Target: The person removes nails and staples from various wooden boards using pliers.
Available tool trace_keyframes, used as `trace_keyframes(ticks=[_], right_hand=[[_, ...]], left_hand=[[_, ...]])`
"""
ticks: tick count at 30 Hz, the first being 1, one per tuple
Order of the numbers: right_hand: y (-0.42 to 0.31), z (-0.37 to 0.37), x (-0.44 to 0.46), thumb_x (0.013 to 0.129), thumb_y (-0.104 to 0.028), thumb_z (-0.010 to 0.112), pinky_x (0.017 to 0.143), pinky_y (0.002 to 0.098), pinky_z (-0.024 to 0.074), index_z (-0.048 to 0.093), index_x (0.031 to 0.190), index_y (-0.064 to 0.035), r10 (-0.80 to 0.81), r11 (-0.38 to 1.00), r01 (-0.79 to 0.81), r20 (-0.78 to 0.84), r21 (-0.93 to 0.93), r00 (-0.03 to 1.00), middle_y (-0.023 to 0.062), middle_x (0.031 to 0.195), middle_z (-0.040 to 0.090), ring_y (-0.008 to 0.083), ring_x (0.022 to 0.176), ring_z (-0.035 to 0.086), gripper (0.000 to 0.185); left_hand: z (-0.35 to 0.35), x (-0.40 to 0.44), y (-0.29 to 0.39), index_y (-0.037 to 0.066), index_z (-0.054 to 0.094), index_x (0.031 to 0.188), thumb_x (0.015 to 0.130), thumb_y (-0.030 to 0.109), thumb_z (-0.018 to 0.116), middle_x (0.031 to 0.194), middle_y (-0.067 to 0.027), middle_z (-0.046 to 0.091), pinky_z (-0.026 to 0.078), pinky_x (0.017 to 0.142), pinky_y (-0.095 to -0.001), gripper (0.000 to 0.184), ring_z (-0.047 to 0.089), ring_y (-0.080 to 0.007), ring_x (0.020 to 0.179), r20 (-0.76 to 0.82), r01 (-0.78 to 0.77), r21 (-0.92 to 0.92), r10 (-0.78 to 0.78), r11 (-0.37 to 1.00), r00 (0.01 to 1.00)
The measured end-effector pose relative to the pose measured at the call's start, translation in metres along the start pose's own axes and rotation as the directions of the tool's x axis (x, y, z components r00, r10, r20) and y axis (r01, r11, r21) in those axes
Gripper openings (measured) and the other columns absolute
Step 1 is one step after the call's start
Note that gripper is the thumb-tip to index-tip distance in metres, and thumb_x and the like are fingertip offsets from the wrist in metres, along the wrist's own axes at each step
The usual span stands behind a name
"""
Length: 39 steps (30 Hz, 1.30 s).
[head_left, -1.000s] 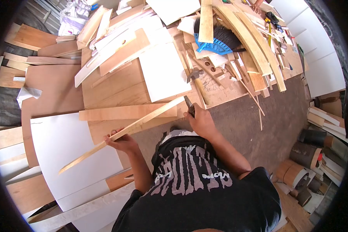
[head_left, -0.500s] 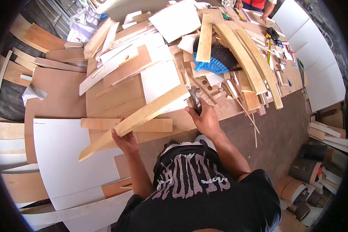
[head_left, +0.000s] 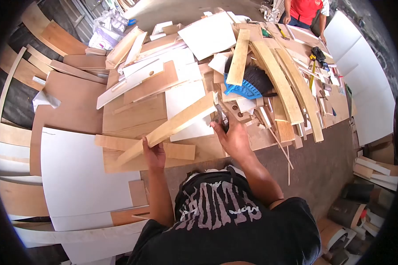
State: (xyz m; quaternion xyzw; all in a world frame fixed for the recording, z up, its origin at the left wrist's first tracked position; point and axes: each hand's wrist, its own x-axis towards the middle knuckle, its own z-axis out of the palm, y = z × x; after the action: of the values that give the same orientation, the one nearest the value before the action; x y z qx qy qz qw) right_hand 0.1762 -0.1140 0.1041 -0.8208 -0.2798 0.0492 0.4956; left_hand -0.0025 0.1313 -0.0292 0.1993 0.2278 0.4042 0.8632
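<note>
My left hand [head_left: 155, 154] is closed around a long pale wooden strip [head_left: 181, 119], which slants up to the right above the table. In my right hand [head_left: 234, 138] is a dark metal tool that looks like pliers [head_left: 220, 115]. The jaws are at the strip's far right end; whether they grip anything there I cannot make out. Below the strip lies another flat wooden board [head_left: 177, 151]. Beyond my right hand is a blue brush head [head_left: 242, 89] with black bristles, partly under a wooden strip [head_left: 239, 57].
Long wooden strips [head_left: 281, 84] and offcuts are heaped on the table's right side. White panels [head_left: 208, 35] and boards cover the left and back. A yellow tape measure [head_left: 313, 57] lies far right. Another person in red [head_left: 303, 11] stands at the far corner.
The strip's near end has swung up and away, and its face has turned. My left hand has shifted slightly right. The whole view has tilted up, showing more of the other person.
</note>
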Motion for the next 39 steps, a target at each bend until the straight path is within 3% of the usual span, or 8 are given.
trace_keyframes(ticks=[4, 7, 10, 12, 20, 26, 29, 39], right_hand=[[0.001, -0.003, 0.003, 0.092, -0.026, 0.078, 0.060, 0.0442, 0.0537, 0.063, 0.096, 0.0031, 0.006, 1.000, -0.006, 0.020, -0.026, 1.000, 0.0180, 0.068, 0.067, 0.0362, 0.062, 0.069, 0.033], [-0.002, -0.005, 0.003, 0.092, -0.026, 0.078, 0.060, 0.0441, 0.0538, 0.063, 0.097, 0.0031, 0.034, 0.999, -0.034, 0.021, -0.008, 0.999, 0.0175, 0.069, 0.068, 0.0360, 0.062, 0.069, 0.034], [-0.004, -0.008, -0.001, 0.092, -0.026, 0.077, 0.059, 0.0443, 0.0539, 0.062, 0.098, 0.0028, -0.037, 0.999, 0.037, 0.002, -0.021, 0.999, 0.0173, 0.069, 0.068, 0.0363, 0.062, 0.069, 0.033], [-0.001, -0.008, -0.005, 0.092, -0.025, 0.077, 0.059, 0.0445, 0.0540, 0.061, 0.099, 0.0023, -0.055, 0.998, 0.055, 0.002, -0.035, 0.998, 0.0179, 0.071, 0.068, 0.0374, 0.063, 0.069, 0.032], [-0.002, -0.014, -0.022, 0.092, -0.024, 0.078, 0.060, 0.0483, 0.0534, 0.061, 0.099, 0.0009, -0.111, 0.991, 0.110, -0.002, -0.072, 0.994, 0.0221, 0.075, 0.069, 0.0423, 0.071, 0.070, 0.031], [-0.010, -0.031, -0.041, 0.092, -0.028, 0.078, 0.060, 0.0464, 0.0513, 0.063, 0.100, 0.0028, -0.049, 0.999, 0.049, 0.142, 0.004, 0.989, 0.0226, 0.073, 0.067, 0.0412, 0.065, 0.068, 0.035], [-0.008, -0.031, -0.044, 0.096, -0.031, 0.075, 0.053, 0.0345, 0.0453, 0.060, 0.092, 0.0009, -0.074, 0.993, 0.056, 0.170, 0.109, 0.983, 0.0093, 0.062, 0.057, 0.0207, 0.053, 0.055, 0.035], [-0.017, -0.044, -0.053, 0.106, -0.037, 0.060, 0.050, 0.0277, 0.0405, 0.049, 0.089, -0.0086, -0.002, 0.322, -0.725, 0.767, 0.608, 0.642, -0.0010, 0.072, 0.047, 0.0113, 0.059, 0.047, 0.035]], left_hand=[[0.010, -0.010, 0.000, 0.001, 0.065, 0.112, 0.102, 0.036, 0.065, 0.111, -0.0109, 0.072, 0.062, 0.082, -0.0311, 0.036, 0.071, -0.0210, 0.098, -0.063, -0.007, 0.018, 0.008, 1.000, 0.998], [0.013, -0.047, 0.016, 0.001, 0.065, 0.108, 0.101, 0.041, 0.065, 0.096, -0.0094, 0.070, 0.054, 0.069, -0.0290, 0.040, 0.067, -0.0185, 0.078, -0.002, 0.324, 0.343, -0.344, 0.882, 0.939], [0.046, -0.083, 0.014, 0.001, 0.065, 0.106, 0.097, 0.038, 0.071, 0.089, -0.0069, 0.066, 0.049, 0.068, -0.0316, 0.039, 0.060, -0.0177, 0.074, -0.109, 0.117, 0.915, -0.042, 0.387, 0.993], [0.073, -0.093, 0.011, 0.001, 0.064, 0.109, 0.082, 0.024, 0.085, 0.101, -0.0112, 0.069, 0.051, 0.080, -0.0365, 0.040, 0.062, -0.0208, 0.087, 0.517, -0.563, 0.826, 0.379, 0.013, 0.768], [0.182, -0.040, 0.002, 0.002, 0.042, 0.151, 0.073, 0.050, 0.088, 0.130, -0.0245, 0.061, 0.047, 0.105, -0.0479, 0.102, 0.059, -0.0412, 0.121, 0.741, -0.769, 0.634, -0.225, -0.077, 0.633], [0.170, -0.042, -0.014, 0.000, 0.054, 0.143, 0.077, 0.052, 0.084, 0.115, -0.0213, 0.067, 0.053, 0.090, -0.0474, 0.089, 0.066, -0.0392, 0.104, 0.761, -0.797, 0.599, -0.253, -0.081, 0.598], [0.170, -0.044, -0.014, 0.000, 0.057, 0.140, 0.077, 0.049, 0.085, 0.113, -0.0209, 0.067, 0.054, 0.087, -0.0462, 0.085, 0.067, -0.0379, 0.101, 0.788, -0.818, 0.572, -0.235, -0.065, 0.569], [0.164, -0.056, -0.002, -0.001, 0.058, 0.139, 0.073, 0.046, 0.088, 0.117, -0.0207, 0.067, 0.055, 0.089, -0.0441, 0.086, 0.068, -0.0369, 0.104, 0.835, -0.853, 0.518, -0.177, -0.063, 0.520]])
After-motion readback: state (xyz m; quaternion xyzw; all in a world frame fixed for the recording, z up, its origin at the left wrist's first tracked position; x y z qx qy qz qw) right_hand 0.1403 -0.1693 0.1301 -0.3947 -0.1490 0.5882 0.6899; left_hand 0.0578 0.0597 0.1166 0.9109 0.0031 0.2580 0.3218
